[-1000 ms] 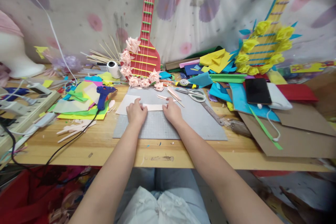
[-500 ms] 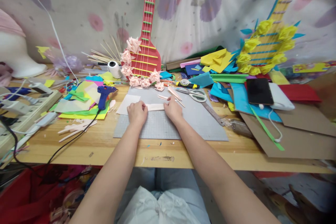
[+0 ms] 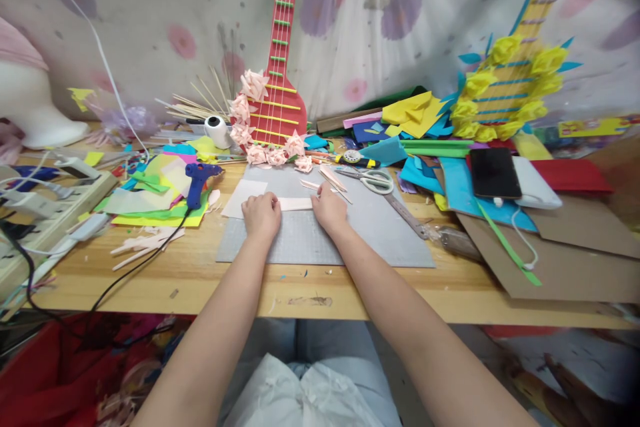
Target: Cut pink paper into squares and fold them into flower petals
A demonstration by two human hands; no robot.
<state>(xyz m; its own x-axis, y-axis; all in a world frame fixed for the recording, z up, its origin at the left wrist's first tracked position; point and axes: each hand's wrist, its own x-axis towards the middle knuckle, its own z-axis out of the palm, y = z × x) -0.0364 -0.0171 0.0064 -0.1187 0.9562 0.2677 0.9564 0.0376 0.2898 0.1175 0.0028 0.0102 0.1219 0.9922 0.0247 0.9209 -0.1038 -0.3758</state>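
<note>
A narrow pale pink paper strip (image 3: pixel 296 204) lies level between my hands, low over the grey cutting mat (image 3: pixel 380 240). My left hand (image 3: pixel 262 215) pinches its left end, fingers curled. At the other end, my right hand (image 3: pixel 330 207) is closed on the strip with thumb and fingertips together. Beside my left hand a pale paper sheet (image 3: pixel 243 197) rests on the mat's left edge. Thin pink paper scraps (image 3: pixel 333 179) lie just beyond my right hand. Scissors (image 3: pixel 376 180) with pale handles and a metal ruler (image 3: pixel 404 215) lie farther right.
A red paper guitar (image 3: pixel 280 107) with pink flowers leans at the back; a yellow one (image 3: pixel 510 90) stands right. On the left are a blue glue gun (image 3: pixel 198 184), its black cord and a power strip (image 3: pixel 60 220). A phone (image 3: pixel 495 174) rests above cardboard (image 3: pixel 540 267) at right.
Almost nothing differs. Both hands keep their hold on the strip's ends, in nearly the same place.
</note>
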